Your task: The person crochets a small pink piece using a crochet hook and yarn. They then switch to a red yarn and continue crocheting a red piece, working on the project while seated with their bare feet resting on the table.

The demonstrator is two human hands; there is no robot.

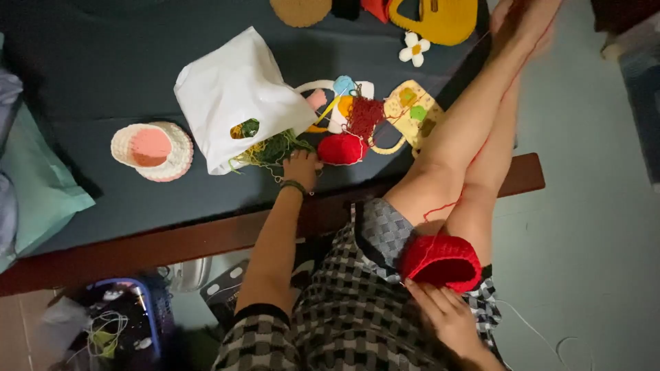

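Your left hand (300, 167) on the bed (103, 82), beside the yarn ball (342, 148) | plastic bag (234, 96) behind it | crocheted piece (441, 262) on your lap, right hand (447, 316) touching it

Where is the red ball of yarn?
In the head view, the red ball of yarn lies on the dark bed cover, near the middle, just right of the left hand and the white plastic bag, below the crocheted pieces.
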